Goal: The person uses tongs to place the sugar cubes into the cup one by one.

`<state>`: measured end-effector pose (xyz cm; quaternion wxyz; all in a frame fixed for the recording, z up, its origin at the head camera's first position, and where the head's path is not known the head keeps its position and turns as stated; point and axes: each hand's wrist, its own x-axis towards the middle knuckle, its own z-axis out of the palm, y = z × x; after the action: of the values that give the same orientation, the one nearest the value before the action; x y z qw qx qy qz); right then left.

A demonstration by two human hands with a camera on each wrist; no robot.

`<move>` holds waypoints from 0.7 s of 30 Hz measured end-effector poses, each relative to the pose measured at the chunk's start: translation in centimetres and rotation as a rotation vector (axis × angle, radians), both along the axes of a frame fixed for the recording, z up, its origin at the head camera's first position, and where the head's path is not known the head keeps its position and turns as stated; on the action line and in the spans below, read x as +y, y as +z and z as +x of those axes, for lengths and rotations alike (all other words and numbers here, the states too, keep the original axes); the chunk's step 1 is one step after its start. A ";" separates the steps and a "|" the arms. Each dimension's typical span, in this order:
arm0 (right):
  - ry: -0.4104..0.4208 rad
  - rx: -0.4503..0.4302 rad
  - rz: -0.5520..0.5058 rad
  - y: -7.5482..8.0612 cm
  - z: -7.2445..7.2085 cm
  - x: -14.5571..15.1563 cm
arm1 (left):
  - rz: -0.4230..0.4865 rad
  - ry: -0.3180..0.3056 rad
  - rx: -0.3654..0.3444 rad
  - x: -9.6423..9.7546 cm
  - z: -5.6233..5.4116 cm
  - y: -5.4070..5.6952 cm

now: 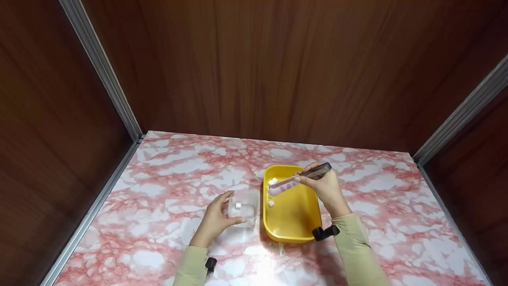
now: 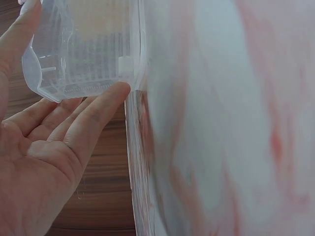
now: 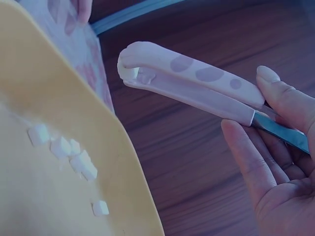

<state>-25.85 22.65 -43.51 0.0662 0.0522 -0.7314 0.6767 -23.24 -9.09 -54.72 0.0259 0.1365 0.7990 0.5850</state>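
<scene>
My left hand (image 1: 216, 220) grips a clear plastic container (image 1: 251, 198) from its left side, thumb at the near edge and fingers toward the far one. A white cube (image 1: 238, 205) lies inside that container. Above the yellow tub (image 1: 293, 220), my right hand (image 1: 325, 188) holds pink tongs (image 1: 283, 186) with a metal handle, thumb on one arm and fingers on the other. The right wrist view shows a small white piece (image 3: 128, 72) pinched between the tong tips. Several white cubes (image 3: 61, 147) rest on the tub's floor, toward its left side.
The tub stands just right of the container on a red-and-white marbled table (image 1: 158, 190). Brown wood-grain panels (image 1: 258, 71) enclose the table at the back and both sides, with metal rails (image 1: 107, 67) at the corners.
</scene>
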 end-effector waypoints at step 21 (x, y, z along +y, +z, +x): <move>0.041 0.040 -0.004 -1.2 -0.8 -2.3 | 0.027 0.006 -0.004 0.2 0.0 0.0</move>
<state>-26.61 20.34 -44.68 0.0672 0.0806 -0.7274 0.6781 -23.28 -8.93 -54.72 0.0237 0.1331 0.7914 0.5962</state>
